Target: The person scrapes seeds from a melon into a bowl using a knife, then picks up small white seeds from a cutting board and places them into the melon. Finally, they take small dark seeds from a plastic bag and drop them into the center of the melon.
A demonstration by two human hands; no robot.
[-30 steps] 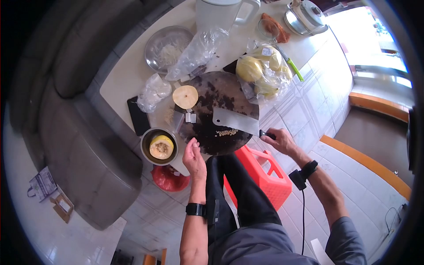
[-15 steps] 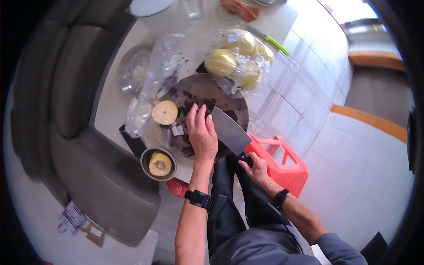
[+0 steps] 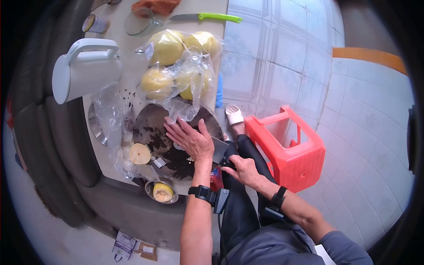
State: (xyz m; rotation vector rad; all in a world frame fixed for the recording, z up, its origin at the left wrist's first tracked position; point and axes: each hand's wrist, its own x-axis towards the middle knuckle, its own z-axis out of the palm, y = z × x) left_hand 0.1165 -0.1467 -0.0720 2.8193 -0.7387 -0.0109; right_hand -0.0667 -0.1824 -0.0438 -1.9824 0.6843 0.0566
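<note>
My left hand is open over the round dark chopping board, its fingers stretched out against the lower edge of a clear plastic bag. Inside the bag are several large yellow fruits. In my right hand is the handle of a cleaver; its blade lies at the board's right edge, partly hidden behind my left hand. On the board's left side sits a pale cut fruit half beside small white pieces. A metal bowl below holds a yellow fruit piece.
A white jug stands on the table's left, near a crumpled clear bag and a metal dish. A green-handled knife, a glass cup and an orange cloth lie at the back. A red stool stands right.
The view has turned and shifted. My left hand has spread its fingers and reached the bag's edge. The cleaver, still in my right hand, now sits lower and partly behind my left hand.
</note>
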